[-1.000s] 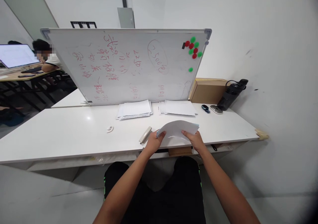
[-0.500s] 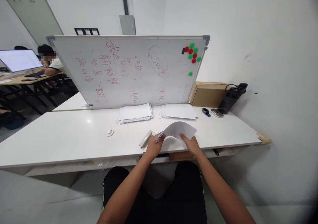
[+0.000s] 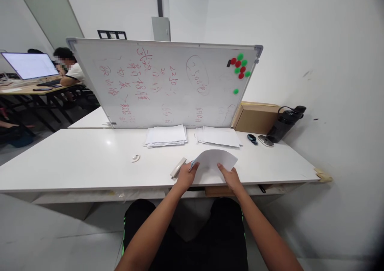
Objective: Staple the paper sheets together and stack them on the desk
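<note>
A sheaf of white paper (image 3: pixel 213 159) is bent into an arch between my two hands, just above the front edge of the desk. My left hand (image 3: pixel 186 175) is closed on its left side, thumb on top. The right edge is pinched by my right hand (image 3: pixel 230 176), its thumb pressed on the near face. Close to my left hand lies a pale stapler (image 3: pixel 178 167). Behind the sheaf are two piles of paper, a left stack (image 3: pixel 166 135) and a right stack (image 3: pixel 218 136). The fingers under the sheaf are hidden.
A whiteboard (image 3: pixel 180 83) with red writing and round magnets stands along the back. To the right are a cardboard box (image 3: pixel 256 118), a black bottle (image 3: pixel 285 123), a mouse (image 3: pixel 265 141) and a dark watch-like thing (image 3: pixel 252 139). A small white object (image 3: pixel 136 158) lies left.
Both hands keep their hold while the sheaf bends into a rounder arch and its right side tips lower. The camera view has shifted slightly.
</note>
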Demonstrator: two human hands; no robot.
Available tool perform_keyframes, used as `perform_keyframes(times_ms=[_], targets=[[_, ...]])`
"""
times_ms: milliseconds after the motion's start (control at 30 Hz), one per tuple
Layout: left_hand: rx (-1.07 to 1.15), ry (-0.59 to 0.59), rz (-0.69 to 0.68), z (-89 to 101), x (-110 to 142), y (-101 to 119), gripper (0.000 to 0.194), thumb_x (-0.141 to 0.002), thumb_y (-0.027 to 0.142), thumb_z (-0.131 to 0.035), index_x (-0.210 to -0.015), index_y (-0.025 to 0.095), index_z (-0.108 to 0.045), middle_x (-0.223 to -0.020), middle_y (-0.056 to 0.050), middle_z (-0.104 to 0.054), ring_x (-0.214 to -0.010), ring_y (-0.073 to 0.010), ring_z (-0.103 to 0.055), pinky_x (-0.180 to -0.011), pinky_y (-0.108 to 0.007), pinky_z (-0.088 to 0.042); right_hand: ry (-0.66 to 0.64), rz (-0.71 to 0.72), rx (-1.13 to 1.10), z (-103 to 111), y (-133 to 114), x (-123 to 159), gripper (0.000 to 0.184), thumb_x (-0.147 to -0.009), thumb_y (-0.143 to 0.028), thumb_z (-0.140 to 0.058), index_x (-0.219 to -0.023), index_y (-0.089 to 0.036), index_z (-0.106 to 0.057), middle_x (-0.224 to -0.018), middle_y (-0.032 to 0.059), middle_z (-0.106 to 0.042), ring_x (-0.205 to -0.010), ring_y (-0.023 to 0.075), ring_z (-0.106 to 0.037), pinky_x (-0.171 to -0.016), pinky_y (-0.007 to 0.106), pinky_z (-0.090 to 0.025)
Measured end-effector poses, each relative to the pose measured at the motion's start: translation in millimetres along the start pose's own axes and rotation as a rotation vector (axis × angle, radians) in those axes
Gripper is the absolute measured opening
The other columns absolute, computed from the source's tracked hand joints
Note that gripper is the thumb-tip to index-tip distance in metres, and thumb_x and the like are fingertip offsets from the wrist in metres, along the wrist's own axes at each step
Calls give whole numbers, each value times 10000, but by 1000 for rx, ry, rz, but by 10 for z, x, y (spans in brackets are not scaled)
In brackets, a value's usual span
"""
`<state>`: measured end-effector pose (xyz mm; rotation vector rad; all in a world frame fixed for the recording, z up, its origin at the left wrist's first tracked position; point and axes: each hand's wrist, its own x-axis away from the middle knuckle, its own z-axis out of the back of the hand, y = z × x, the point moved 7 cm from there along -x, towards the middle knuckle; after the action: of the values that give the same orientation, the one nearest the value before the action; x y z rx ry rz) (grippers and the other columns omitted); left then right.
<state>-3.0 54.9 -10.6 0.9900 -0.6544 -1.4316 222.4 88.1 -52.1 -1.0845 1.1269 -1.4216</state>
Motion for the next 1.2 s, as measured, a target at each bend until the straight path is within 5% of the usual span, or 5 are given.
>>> perform_keyframes(times_ms=[233, 433, 633, 933, 1200], targets=[[-40, -54, -44, -36, -17, 11, 405, -944, 460, -379, -947, 182, -673, -874, -57, -702, -829, -231, -637, -741, -352, -501, 12, 1, 0, 2, 89, -13, 503, -740, -544, -651, -1060, -155, -645, -1156, 118, -669, -1121, 267, -600, -1015, 363, -439], [-393, 74, -349, 251, 66, 262, 386, -893, 377, -530, -1238, 206, -563, -1393, -92, -485, -1322, -281, -383, -1064, -427, -348, 123, 10, -85, 35, 135, -49, 526, -736, -520, -665, -1119, -166, -599, -1218, 113, -638, -1147, 241, -586, -1006, 331, -454], [-817, 69, -71, 587, 59, -130, 342, -822, 350, -633, -1117, 178, -620, -1388, -156, -475, -1366, -400, -261, -1051, -583, -265, 209, -20, -203, 35, 134, -106, 454, -741, -399, -668, -1097, -123, -606, -1214, 139, -637, -1110, 240, -609, -960, 327, -486], [-815, -65, 46, 1163, -319, -701, 321, -909, 396, -472, -1126, 199, -602, -1153, -109, -631, -1103, -296, -532, -877, -389, -422, -44, -67, 212, -107, 39, -220, 418, -709, -409, -674, -1023, -133, -674, -1081, 138, -694, -1005, 290, -652, -876, 377, -520], [-625, -191, -88, 951, -469, -773, 475, -926, 432, -423, -1335, 196, -473, -1421, -75, -464, -1363, -288, -308, -1083, -384, -280, -359, -263, 78, -227, 87, -365, 504, -654, -360, -758, -1079, -123, -626, -1120, 139, -683, -962, 274, -667, -850, 374, -526]])
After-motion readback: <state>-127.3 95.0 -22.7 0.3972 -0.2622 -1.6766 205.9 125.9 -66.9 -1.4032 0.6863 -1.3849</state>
